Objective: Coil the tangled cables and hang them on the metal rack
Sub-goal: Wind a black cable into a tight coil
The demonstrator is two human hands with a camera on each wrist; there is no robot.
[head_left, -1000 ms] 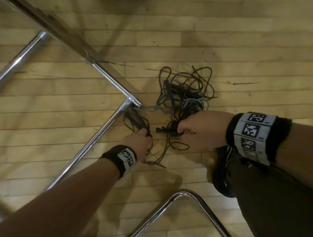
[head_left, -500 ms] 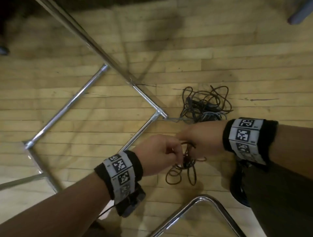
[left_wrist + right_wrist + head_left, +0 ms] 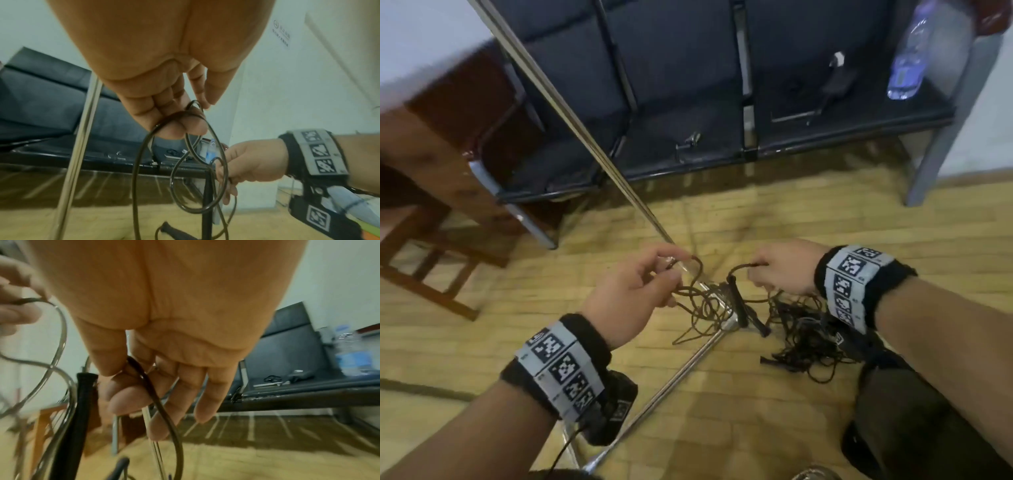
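Note:
A thin dark cable (image 3: 700,294) hangs in loose loops between my two hands, above the floor. My left hand (image 3: 633,291) pinches one part of it between thumb and fingers (image 3: 176,125). My right hand (image 3: 780,270) pinches another part (image 3: 148,379) a little to the right. A black plug end (image 3: 738,301) dangles below the right hand. The rest of the tangled cables (image 3: 808,339) lies on the wooden floor under my right wrist. The chrome metal rack (image 3: 599,154) rises as a slanted pole behind the hands, with a base tube (image 3: 678,380) on the floor.
A row of dark blue seats (image 3: 688,102) stands behind, with a water bottle (image 3: 909,58) and small black items on it. A wooden stool (image 3: 431,205) is at the left. My dark-clothed leg (image 3: 914,428) is at the lower right.
Both hands have risen from the floor and moved apart, lifting the cable loops between them. The head view has tilted up, so the seats show.

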